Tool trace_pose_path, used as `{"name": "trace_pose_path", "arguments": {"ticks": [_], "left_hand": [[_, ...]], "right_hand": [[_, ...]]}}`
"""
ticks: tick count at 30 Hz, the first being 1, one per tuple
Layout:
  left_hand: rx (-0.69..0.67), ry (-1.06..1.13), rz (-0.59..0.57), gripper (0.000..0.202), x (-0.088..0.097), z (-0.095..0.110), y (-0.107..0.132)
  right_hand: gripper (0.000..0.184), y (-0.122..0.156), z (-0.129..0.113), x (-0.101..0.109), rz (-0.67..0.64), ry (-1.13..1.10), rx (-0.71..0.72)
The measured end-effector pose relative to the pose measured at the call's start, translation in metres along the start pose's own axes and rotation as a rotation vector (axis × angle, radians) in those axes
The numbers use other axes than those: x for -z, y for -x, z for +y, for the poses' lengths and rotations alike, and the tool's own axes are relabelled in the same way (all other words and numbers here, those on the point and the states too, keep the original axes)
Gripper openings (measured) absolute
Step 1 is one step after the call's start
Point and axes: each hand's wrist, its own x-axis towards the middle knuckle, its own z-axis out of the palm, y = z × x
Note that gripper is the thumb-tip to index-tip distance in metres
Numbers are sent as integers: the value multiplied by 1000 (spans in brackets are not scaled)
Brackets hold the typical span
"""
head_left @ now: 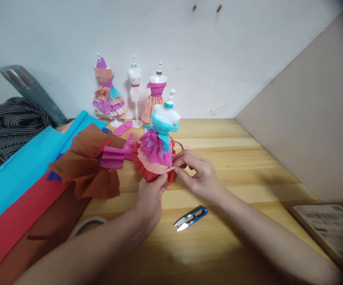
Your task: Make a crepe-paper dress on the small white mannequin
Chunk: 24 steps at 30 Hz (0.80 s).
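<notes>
Magenta, peach and red crepe-like paper makes up the layered skirt (155, 162) on a small white dress form (165, 115), in front of me at the middle of the worktop (230, 233). The left hand (151, 196) has its thumb over the lower edge, fingers mostly hidden, probably to steady it; the right hand (199, 172) pinches the peach layer's side edge, thumb close to fingertip, perhaps for finer control. Blue-handled snips (191, 217) lie just below, seemingly for easy reach, while rumpled brown paper (85, 158) is heaped to the left, perhaps leaving elbow room. As for containers, a bottle (37, 95) leans at the back left, and what looks like a cardboard box (319, 221) sits at the right; I cannot tell what either contains.
</notes>
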Motion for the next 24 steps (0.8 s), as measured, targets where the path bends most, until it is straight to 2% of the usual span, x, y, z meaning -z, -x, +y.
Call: {"name": "trace_pose_path", "arguments": {"ticks": [4,10,13,19,24], "left_hand": [[-28,-2,15,45,-2,0,-1],[-45,138,-93,39,-9,6,9],[-56,148,-94,36,-9,5,9],[-107,51,-56,37,0,-1,-3],[-87,-19,-60,41,3,0,-3]], "right_hand": [[13,-2,1,-1,19,40,-12],[20,6,13,-6,23,283,265],[16,6,16,-9,22,377,333],[14,1,7,-9,-35,272,250],[16,-6,-9,-7,-59,39,59]]}}
